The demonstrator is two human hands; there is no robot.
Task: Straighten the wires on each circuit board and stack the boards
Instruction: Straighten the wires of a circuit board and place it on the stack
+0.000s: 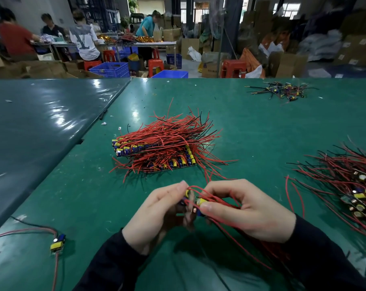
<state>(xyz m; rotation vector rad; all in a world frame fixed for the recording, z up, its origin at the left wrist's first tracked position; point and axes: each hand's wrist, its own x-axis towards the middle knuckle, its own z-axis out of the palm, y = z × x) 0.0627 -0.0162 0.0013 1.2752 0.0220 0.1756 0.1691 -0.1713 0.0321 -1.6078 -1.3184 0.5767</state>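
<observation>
While both hands meet low over the green table mat (251,131), the scene from left to right runs:

Loose board (57,244): lies alone near the left edge, its red and black leads trailing off left and towards the viewer.
Left hand (156,215): fingers curled, pinching the left end of the held circuit board (195,203).
Stacked boards (156,152): neat pile beyond the hands, red wires fanning right.
Right hand (245,213): thumb and curled fingers grip the board's yellow part and its red wires (230,229), which trail down to the right.
Unsorted pile (349,185): tangled boards at the right edge.
Far scraps (281,91): small wire heap, top right.
</observation>
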